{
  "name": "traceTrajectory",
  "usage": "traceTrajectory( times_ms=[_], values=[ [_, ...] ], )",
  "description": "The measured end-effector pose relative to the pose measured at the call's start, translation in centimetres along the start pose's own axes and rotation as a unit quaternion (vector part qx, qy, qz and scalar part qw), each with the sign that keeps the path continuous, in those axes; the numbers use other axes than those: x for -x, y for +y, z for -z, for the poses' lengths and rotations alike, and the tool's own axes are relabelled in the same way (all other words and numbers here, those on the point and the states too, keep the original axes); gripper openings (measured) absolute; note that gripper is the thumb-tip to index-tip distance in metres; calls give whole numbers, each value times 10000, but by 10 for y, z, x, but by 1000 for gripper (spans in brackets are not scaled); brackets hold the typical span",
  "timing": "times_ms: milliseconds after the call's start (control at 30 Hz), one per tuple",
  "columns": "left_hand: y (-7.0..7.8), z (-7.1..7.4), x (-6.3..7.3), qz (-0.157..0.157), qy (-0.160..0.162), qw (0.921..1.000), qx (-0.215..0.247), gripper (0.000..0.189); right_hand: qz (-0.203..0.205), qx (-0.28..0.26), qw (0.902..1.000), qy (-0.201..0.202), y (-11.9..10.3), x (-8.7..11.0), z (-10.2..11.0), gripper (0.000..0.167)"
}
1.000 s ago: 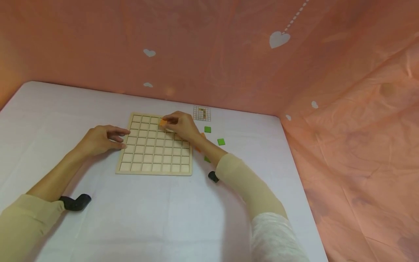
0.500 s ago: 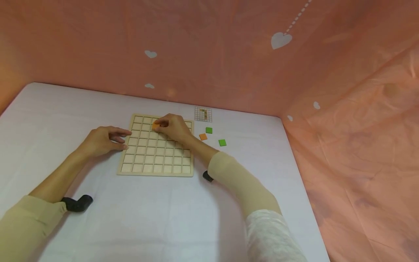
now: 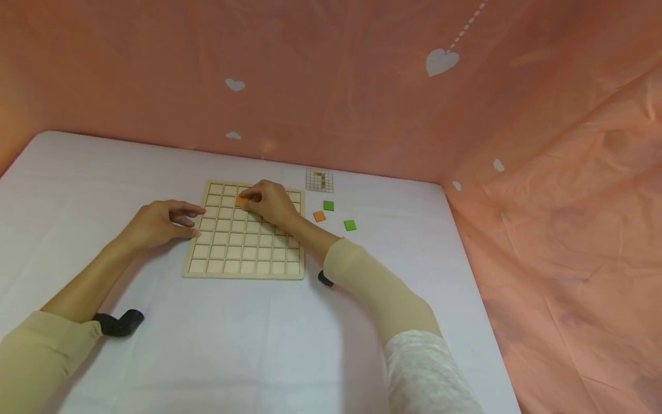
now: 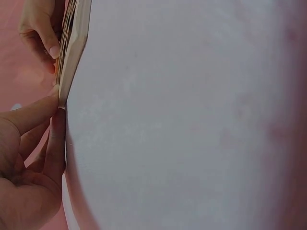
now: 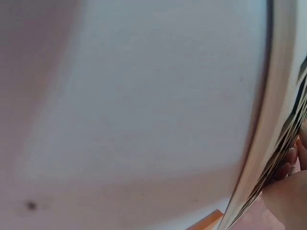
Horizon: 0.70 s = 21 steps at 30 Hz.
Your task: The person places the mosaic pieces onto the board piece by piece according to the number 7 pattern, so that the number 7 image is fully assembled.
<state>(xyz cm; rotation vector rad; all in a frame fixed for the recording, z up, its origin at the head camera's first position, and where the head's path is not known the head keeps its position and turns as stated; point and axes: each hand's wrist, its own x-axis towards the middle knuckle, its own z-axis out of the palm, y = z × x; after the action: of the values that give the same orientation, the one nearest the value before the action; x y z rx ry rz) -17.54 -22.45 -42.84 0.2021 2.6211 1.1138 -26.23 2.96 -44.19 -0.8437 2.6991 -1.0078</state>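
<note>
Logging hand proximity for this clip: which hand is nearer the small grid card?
Right. The right hand pinches an orange tile over the board, left of the grid card; the left hand is farther, at the board's left edge.

"What carries all this?"

"A counter (image 3: 233,339) under a white cloth (image 3: 196,374) with faint creases."

"And on it?"

"A wooden board (image 3: 233,252) marked off in squares, lying flat toward the far side. A small printed card (image 3: 319,180) lies near the far edge."

"Any loose tiles?"

"Three, right of the board: a green tile (image 3: 328,205) near the card, an orange tile (image 3: 319,215) nearest the board, another green tile (image 3: 350,225) farthest right."
</note>
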Motion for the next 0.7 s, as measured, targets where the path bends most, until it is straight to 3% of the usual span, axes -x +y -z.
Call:
traceTrajectory(
  times_ms=[200, 433, 700],
  values=[
    [0, 0, 1, 12, -6, 10000, -5, 57, -138, -217, 9997, -4, -1, 3, 4, 27],
    [1, -1, 0, -57, -1, 10000, -39, 55, -447, -1328, 9899, 234, 9, 12, 17, 26],
    [3, 1, 1, -82, 22, 9999, -103, 55, -388, -1329, 9899, 298, 22, 25, 38, 26]
  ],
)
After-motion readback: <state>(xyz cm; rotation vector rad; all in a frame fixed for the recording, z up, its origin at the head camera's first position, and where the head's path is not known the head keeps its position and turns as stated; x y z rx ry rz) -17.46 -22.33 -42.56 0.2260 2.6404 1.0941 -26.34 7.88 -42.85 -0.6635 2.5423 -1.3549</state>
